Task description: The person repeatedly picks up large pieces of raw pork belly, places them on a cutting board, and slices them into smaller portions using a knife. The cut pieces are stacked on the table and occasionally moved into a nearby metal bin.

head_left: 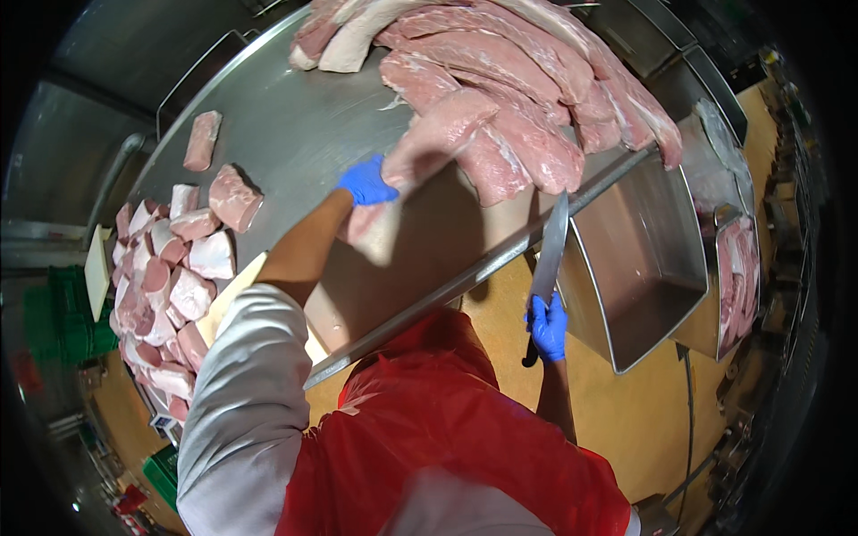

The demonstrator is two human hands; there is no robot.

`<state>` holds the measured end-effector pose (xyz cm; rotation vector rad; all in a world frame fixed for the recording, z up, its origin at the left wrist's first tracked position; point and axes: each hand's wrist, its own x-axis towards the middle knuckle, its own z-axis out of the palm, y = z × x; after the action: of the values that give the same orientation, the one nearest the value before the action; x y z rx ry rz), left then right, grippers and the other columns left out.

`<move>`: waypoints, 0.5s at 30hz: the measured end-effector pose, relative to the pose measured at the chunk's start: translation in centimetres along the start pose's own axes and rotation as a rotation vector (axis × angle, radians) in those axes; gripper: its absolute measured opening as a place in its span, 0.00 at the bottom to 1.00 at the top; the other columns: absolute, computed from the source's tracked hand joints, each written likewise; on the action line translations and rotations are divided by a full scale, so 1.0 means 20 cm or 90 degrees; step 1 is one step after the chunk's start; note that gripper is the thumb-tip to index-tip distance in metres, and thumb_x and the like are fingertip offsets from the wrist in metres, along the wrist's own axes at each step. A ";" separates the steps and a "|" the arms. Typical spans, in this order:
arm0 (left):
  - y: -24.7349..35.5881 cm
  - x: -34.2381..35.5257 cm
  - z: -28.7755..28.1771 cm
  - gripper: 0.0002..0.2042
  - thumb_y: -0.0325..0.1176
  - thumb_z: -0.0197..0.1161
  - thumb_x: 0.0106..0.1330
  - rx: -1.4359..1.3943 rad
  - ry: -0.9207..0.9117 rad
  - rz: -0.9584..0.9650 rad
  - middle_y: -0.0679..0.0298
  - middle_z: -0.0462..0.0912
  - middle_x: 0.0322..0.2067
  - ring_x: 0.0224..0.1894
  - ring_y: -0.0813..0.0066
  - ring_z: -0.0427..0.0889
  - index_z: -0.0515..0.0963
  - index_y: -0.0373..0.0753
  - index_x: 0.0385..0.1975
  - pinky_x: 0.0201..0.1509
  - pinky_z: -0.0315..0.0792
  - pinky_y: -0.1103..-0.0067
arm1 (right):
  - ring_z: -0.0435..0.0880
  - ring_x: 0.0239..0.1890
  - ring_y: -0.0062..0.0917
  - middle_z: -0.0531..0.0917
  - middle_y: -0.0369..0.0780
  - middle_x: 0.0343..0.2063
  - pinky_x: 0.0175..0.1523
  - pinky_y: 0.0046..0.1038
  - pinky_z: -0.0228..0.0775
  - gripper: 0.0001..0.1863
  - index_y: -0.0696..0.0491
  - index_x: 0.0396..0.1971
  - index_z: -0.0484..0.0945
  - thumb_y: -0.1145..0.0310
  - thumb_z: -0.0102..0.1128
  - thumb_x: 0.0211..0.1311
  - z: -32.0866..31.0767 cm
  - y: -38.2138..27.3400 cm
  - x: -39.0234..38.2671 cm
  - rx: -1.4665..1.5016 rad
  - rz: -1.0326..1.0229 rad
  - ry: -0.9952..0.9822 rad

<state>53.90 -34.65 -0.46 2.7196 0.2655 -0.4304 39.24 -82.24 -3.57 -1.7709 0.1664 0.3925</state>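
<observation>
My left hand (368, 181), in a blue glove, grips a long pale-pink pork loin (438, 134) on the steel table. The loin's near end is smeared by motion, and its far end overlaps other loins. At the table's front edge, my right hand (547, 326), also gloved in blue, is closed round the dark handle of a long knife (554, 246). The blade points away from me, its tip close to the end of a loin (541, 152). Several more long loins (492, 54) lie heaped across the far side of the table.
Cut pork chunks (156, 290) are piled at the left, with a few (203, 140) apart from the pile. A pale board (234, 295) lies under my left forearm. A deep steel bin (639, 268) stands at right, beside another holding meat (737, 277). Green crates (79, 313) stand far left.
</observation>
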 end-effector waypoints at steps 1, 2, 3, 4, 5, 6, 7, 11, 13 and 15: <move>0.00 -0.08 0.05 0.41 0.49 0.75 0.44 -0.071 -0.051 -0.031 0.41 0.83 0.46 0.48 0.47 0.84 0.71 0.30 0.57 0.55 0.76 0.61 | 0.77 0.24 0.17 0.79 0.35 0.26 0.30 0.23 0.73 0.12 0.56 0.43 0.72 0.61 0.53 0.76 0.07 0.00 0.06 0.051 -0.014 -0.033; -0.06 -0.17 0.11 0.38 0.47 0.74 0.48 -0.238 -0.131 -0.086 0.45 0.83 0.47 0.48 0.52 0.83 0.72 0.31 0.58 0.55 0.76 0.62 | 0.77 0.25 0.18 0.79 0.35 0.27 0.32 0.24 0.73 0.12 0.56 0.44 0.72 0.61 0.53 0.77 0.15 -0.01 0.11 0.102 -0.026 -0.070; -0.14 -0.29 0.22 0.36 0.45 0.72 0.51 -0.414 -0.206 -0.144 0.49 0.83 0.48 0.48 0.57 0.83 0.73 0.31 0.59 0.55 0.76 0.64 | 0.78 0.28 0.19 0.79 0.35 0.29 0.35 0.24 0.73 0.12 0.56 0.44 0.72 0.62 0.52 0.77 0.27 -0.07 0.13 0.134 -0.055 -0.118; -0.21 -0.42 0.35 0.31 0.41 0.70 0.55 -0.630 -0.252 -0.124 0.53 0.83 0.47 0.48 0.60 0.82 0.74 0.32 0.58 0.56 0.76 0.65 | 0.78 0.30 0.20 0.79 0.35 0.31 0.38 0.25 0.74 0.12 0.57 0.44 0.72 0.62 0.52 0.77 0.38 -0.13 0.16 0.164 -0.089 -0.170; -0.30 -0.56 0.46 0.27 0.37 0.67 0.58 -0.840 -0.282 -0.090 0.57 0.83 0.47 0.49 0.64 0.81 0.75 0.32 0.57 0.56 0.75 0.66 | 0.81 0.38 0.24 0.81 0.40 0.39 0.43 0.29 0.77 0.14 0.58 0.51 0.72 0.63 0.51 0.78 0.49 -0.16 0.18 0.224 -0.067 -0.242; -0.32 -0.71 0.59 0.20 0.29 0.62 0.61 -0.870 -0.187 0.081 0.58 0.83 0.47 0.50 0.67 0.79 0.78 0.32 0.54 0.58 0.73 0.69 | 0.82 0.47 0.29 0.80 0.45 0.51 0.48 0.32 0.79 0.18 0.60 0.59 0.69 0.64 0.50 0.78 0.60 -0.22 0.16 0.249 -0.049 -0.290; -0.17 -0.89 0.36 0.18 0.29 0.60 0.62 -0.646 -0.216 0.093 0.58 0.82 0.48 0.50 0.71 0.77 0.79 0.32 0.53 0.60 0.71 0.72 | 0.82 0.50 0.31 0.78 0.46 0.55 0.50 0.33 0.79 0.20 0.60 0.62 0.68 0.64 0.50 0.78 0.68 -0.25 0.16 0.269 -0.048 -0.305; -0.45 -1.25 0.61 0.21 0.28 0.54 0.66 -0.936 -0.109 0.011 0.57 0.80 0.53 0.54 0.71 0.76 0.76 0.34 0.58 0.62 0.71 0.72 | 0.81 0.41 0.25 0.80 0.39 0.44 0.44 0.27 0.78 0.17 0.59 0.57 0.71 0.65 0.49 0.78 1.09 -0.28 0.06 0.188 -0.051 -0.464; -0.58 -1.47 0.58 0.21 0.30 0.55 0.67 -1.345 -0.133 -0.127 0.58 0.80 0.54 0.56 0.69 0.77 0.75 0.36 0.60 0.62 0.71 0.72 | 0.76 0.33 0.17 0.78 0.33 0.34 0.40 0.22 0.75 0.13 0.57 0.53 0.74 0.65 0.49 0.78 1.32 -0.30 -0.05 0.182 0.050 -0.501; -0.73 -1.66 0.45 0.20 0.33 0.57 0.68 -1.309 -0.066 -0.134 0.57 0.81 0.53 0.55 0.67 0.78 0.76 0.38 0.60 0.62 0.72 0.72 | 0.78 0.34 0.17 0.78 0.33 0.35 0.42 0.23 0.77 0.13 0.56 0.53 0.74 0.66 0.49 0.78 1.54 -0.36 -0.18 0.198 0.014 -0.550</move>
<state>16.96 -28.95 -2.29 0.6574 0.5262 -0.1147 32.90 -51.04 -1.67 -1.1720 -0.3512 1.0470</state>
